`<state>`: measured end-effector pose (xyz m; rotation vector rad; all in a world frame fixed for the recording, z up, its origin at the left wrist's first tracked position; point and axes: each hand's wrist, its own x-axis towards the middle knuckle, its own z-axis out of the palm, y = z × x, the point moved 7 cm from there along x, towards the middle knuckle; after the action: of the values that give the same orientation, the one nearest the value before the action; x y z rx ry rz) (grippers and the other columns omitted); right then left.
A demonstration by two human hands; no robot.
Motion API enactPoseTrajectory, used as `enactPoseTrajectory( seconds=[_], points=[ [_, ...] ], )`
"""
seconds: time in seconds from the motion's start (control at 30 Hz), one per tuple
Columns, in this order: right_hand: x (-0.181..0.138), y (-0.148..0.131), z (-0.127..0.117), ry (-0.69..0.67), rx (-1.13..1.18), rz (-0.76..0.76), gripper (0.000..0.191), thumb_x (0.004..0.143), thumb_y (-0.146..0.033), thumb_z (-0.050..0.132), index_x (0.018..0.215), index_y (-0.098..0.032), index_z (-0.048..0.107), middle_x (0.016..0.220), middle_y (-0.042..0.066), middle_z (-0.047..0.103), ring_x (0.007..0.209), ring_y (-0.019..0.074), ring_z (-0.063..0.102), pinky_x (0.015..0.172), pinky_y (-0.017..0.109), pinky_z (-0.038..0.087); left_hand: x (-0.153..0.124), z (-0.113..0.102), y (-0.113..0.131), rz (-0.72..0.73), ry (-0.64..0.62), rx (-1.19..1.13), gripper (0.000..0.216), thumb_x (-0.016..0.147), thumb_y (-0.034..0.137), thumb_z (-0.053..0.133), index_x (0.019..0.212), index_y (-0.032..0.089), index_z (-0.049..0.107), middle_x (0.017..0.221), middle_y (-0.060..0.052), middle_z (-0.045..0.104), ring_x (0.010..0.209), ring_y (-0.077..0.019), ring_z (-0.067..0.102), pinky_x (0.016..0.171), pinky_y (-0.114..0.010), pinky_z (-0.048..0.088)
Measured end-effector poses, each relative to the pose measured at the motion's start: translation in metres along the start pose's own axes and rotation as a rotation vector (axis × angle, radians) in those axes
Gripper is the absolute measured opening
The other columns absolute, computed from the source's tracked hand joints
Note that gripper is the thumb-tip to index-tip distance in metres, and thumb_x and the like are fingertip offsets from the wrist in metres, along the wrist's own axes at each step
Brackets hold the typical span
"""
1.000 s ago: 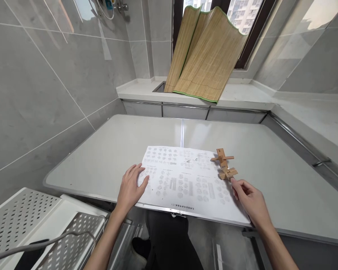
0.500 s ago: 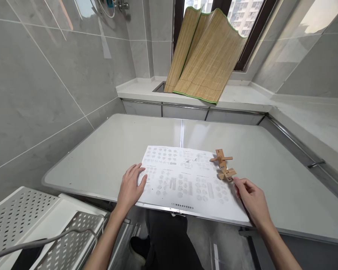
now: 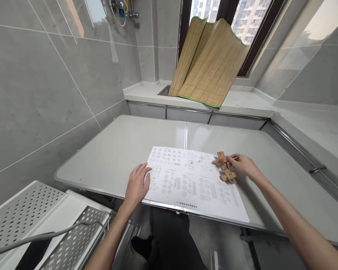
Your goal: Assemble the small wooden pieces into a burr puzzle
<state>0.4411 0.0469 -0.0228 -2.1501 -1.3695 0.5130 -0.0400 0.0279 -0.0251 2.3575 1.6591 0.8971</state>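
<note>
A white printed sheet covered in small diagrams lies on the table by its front edge. My left hand rests at the sheet's left edge, fingers spread and holding nothing. On the sheet's right part sits a group of light-brown wooden puzzle pieces, crossing one another, with the marks "2" and "6" on two of them. My right hand reaches in from the right, its thumb and fingertips pinching the end of the piece that sticks out on the upper right. The fingers partly hide that end.
The pale folding table has a seam down its middle. Behind it a bamboo mat leans against the window on a white ledge. A perforated white rack with a grey cable stands at the lower left.
My right hand has moved up from the lower end of the wooden pieces to the upper right piece and pinches it. My left hand stays by the sheet. The camera view has shifted slightly.
</note>
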Motion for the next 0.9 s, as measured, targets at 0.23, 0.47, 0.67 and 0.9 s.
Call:
enactPoseTrajectory(
  seconds=[0.23, 0.47, 0.67, 0.9],
  points=[
    [-0.028, -0.054, 0.002, -0.021, 0.129, -0.147, 0.037, 0.090, -0.054, 0.059, 0.096, -0.022, 0.075, 0.083, 0.006, 0.076, 0.079, 0.0227, 0.066, 0.067, 0.031, 0.044, -0.002, 0.001, -0.001, -0.012, 0.000, 0.007, 0.027, 0.104, 0.026, 0.045, 0.119, 0.023, 0.066, 0.144, -0.010, 0.065, 0.142, -0.0318, 0.052, 0.115, -0.055, 0.045],
    [-0.101, -0.107, 0.052, -0.288, 0.682, -0.219, 0.054, 0.085, -0.072, 0.070, 0.099, -0.021, 0.072, 0.067, -0.001, 0.061, 0.060, 0.0157, 0.052, 0.057, 0.028, 0.041, 0.001, -0.012, 0.041, 0.033, 0.055, -0.054, 0.026, 0.103, 0.030, 0.053, 0.125, 0.023, 0.063, 0.149, -0.013, 0.060, 0.151, -0.0335, 0.042, 0.123, -0.057, 0.036],
    [-0.133, -0.116, 0.093, -0.404, 0.821, -0.214, 0.052, 0.086, -0.071, 0.071, 0.100, -0.020, 0.072, 0.061, -0.002, 0.060, 0.057, 0.0157, 0.052, 0.057, 0.028, 0.041, 0.008, 0.018, 0.113, 0.073, -0.310, -0.468, 0.104, 0.074, 0.061, 0.087, 0.159, 0.030, 0.036, 0.164, -0.013, 0.042, 0.151, -0.0362, 0.041, 0.123, -0.052, 0.039],
    [-0.137, -0.106, 0.113, -0.430, 0.964, -0.165, 0.052, 0.088, -0.070, 0.070, 0.100, -0.020, 0.066, 0.058, -0.003, 0.062, 0.044, 0.0109, 0.046, 0.047, 0.025, 0.033, 0.014, 0.051, 0.126, 0.047, -0.406, -0.590, 0.104, 0.069, 0.051, 0.093, 0.156, 0.028, 0.041, 0.153, -0.012, 0.055, 0.139, -0.0361, 0.055, 0.116, -0.049, 0.046]
  ],
)
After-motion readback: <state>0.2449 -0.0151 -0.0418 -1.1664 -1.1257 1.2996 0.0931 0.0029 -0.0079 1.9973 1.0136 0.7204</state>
